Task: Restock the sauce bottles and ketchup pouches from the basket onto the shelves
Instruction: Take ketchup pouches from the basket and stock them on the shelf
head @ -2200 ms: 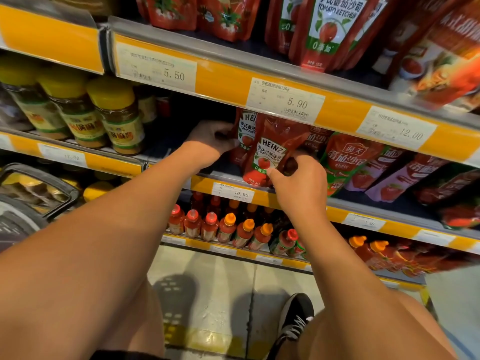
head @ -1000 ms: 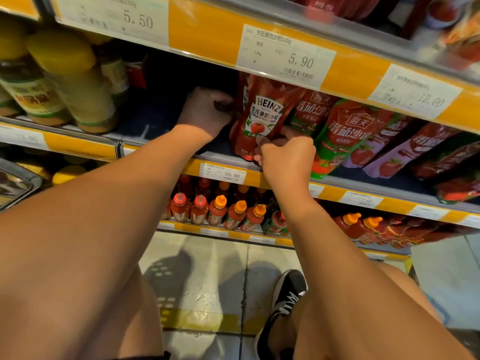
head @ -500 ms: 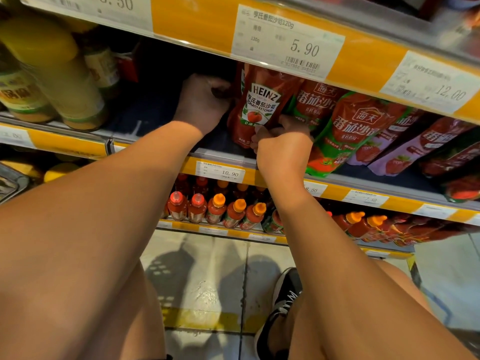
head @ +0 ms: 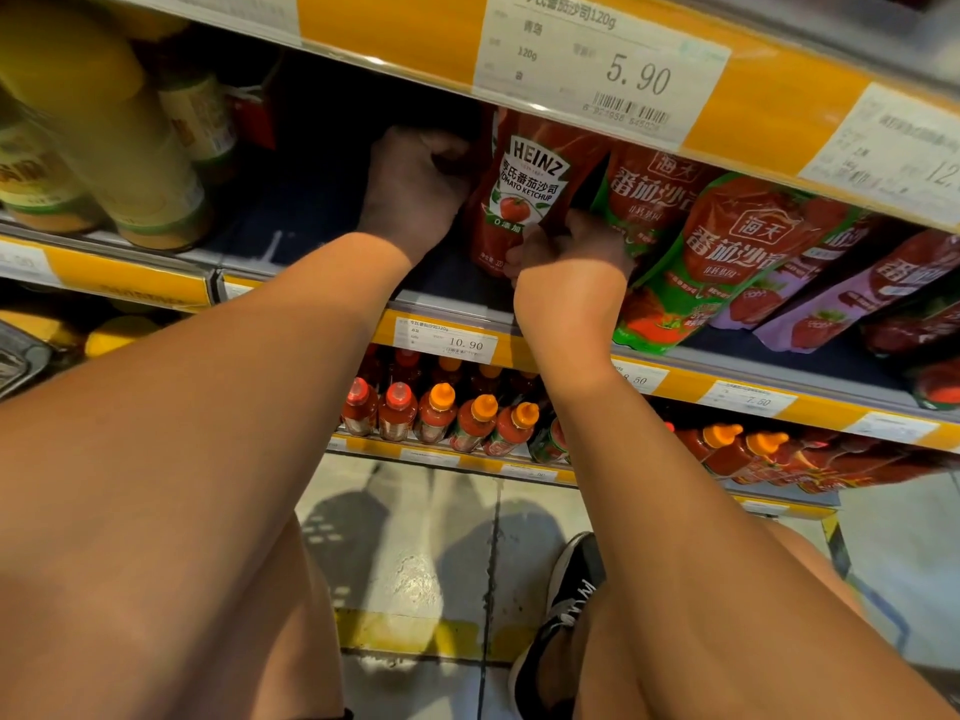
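Ketchup pouches fill the middle shelf (head: 457,298) in the head view, and both hands reach into it. The left hand (head: 415,187) is deep under the shelf above, its back toward the camera, its fingers curled at the upper left edge of the Heinz pouch (head: 524,194); shadow hides the fingertips, so I cannot tell how much of the pouch they hold. The right hand (head: 571,252) sits lower and nearer, its fingers bent and clamped on the pouch's lower right corner. The Heinz pouch stands upright near the front of the shelf, label facing out, its top hidden behind the yellow price rail (head: 415,28) of the shelf above, which carries a tag reading 5.90 (head: 602,65).

Just to the right of it, leaning pouches with green edging (head: 727,257) rest against one another, and further right lie purple strawberry-printed pouches (head: 852,298). To the left, on the neighbouring shelf section, stand jars with yellow lids (head: 104,142), tilted in the wide lens. The front rail of the middle shelf bears a tag reading 10.90 (head: 447,340).

On the shelf below, sauce bottles (head: 441,413) with red and orange caps stand in a row, with more orange-capped bottles (head: 737,449) further right. Beneath the forearms are the tiled floor (head: 426,553) and a black shoe with white laces (head: 561,615). At the far left edge, a dark basket rim (head: 21,361) shows partly.
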The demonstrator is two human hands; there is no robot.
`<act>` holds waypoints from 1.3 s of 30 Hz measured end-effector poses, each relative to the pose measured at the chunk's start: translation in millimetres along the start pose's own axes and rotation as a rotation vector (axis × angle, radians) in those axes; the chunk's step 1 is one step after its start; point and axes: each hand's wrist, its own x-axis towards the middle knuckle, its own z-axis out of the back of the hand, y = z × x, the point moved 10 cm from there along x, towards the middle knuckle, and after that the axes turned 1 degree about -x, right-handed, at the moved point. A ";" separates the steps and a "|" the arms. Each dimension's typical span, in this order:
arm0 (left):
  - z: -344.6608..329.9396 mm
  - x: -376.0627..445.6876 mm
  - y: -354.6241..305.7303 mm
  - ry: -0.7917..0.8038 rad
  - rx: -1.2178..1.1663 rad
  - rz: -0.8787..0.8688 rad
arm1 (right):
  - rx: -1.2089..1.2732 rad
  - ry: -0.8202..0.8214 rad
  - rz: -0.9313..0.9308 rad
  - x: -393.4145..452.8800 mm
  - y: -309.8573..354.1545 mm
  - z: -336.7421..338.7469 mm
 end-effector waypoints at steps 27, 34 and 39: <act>73.6 -41.5 -12.0 0.088 0.065 0.105 | 0.230 -0.015 -0.128 -38.7 22.2 48.7; 108.1 -98.4 -54.5 0.209 0.108 0.060 | 0.276 0.011 -0.081 -68.5 44.1 55.7; 160.3 -146.6 -77.2 0.231 0.087 0.026 | 0.253 0.239 0.081 -101.6 81.6 25.7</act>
